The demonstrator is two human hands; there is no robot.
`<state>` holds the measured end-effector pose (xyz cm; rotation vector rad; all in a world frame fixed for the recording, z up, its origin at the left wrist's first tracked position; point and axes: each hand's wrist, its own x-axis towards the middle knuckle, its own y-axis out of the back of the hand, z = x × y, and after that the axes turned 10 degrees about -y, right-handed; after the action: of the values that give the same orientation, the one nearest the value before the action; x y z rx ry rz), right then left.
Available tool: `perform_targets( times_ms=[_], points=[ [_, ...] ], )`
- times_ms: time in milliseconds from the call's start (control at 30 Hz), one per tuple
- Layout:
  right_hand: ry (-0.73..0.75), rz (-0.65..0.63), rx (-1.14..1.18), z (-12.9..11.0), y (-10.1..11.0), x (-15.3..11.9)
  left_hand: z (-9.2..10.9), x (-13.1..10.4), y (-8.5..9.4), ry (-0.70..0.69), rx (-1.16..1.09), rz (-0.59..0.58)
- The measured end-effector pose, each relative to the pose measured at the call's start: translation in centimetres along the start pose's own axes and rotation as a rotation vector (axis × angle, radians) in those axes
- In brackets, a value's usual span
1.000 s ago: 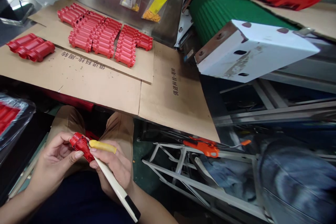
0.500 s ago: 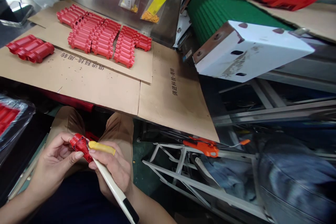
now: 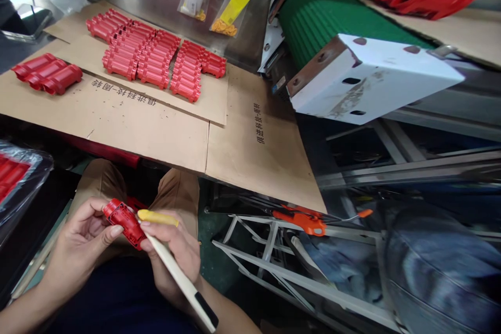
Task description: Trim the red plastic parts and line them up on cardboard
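The left hand (image 3: pixel 82 237) grips one red housing (image 3: pixel 124 223) above the lap; the right hand (image 3: pixel 182 245), one finger in a yellow sleeve (image 3: pixel 158 217), grasps one white-handled tool (image 3: pixel 178 274), its tip hard to make out. Three similar pieces (image 3: pixel 49 74) lie on cardboard (image 3: pixel 168 135), near a cluster (image 3: pixel 151 55) too tight to count. Beyond are two bags (image 3: pixel 235 8) and a green conveyor (image 3: pixel 313 21). The frame cuts off a plastic-lined box (image 3: pixel 42 162).

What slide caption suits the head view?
Left hand grips a red part; right hand holds a white tool beside it.
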<state>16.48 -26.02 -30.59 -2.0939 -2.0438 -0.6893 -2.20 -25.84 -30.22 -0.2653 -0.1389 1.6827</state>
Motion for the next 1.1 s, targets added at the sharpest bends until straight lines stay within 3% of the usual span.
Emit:
perform_targets(
  times_ms=[133,233,333,400,467,567,667,867,1100],
  points=[
    [-0.260,0.018,-0.091,0.2,1.5,0.8,1.4,0.0,-0.6,0.272,-0.182,-0.016],
    [-0.561,-0.174,0.039,0.6,1.7,1.6,1.8,0.1,-0.3,0.452,-0.193,-0.084],
    [-0.884,-0.362,0.283,0.8,1.1,1.9,1.2,0.2,0.4,0.489,-0.245,-0.154],
    [-0.960,-0.382,0.326,0.8,0.7,1.8,0.8,0.1,0.6,0.411,-0.256,-0.166],
    [-0.794,-0.333,0.189,0.6,0.6,1.6,0.8,0.0,0.2,0.290,-0.159,-0.074],
    [-0.282,-0.206,-0.094,0.2,1.0,1.4,1.2,-0.1,-0.8,0.181,-0.036,0.125],
    [0.003,-0.146,-0.093,0.2,1.5,1.2,1.6,0.0,-1.3,0.177,-0.050,0.161],
    [0.061,-0.140,0.073,0.9,1.1,0.7,1.7,0.1,-0.9,0.212,-0.052,0.082],
    [0.083,-0.153,0.080,1.0,0.7,0.9,1.6,0.0,-0.8,0.171,-0.017,0.079]
  ],
)
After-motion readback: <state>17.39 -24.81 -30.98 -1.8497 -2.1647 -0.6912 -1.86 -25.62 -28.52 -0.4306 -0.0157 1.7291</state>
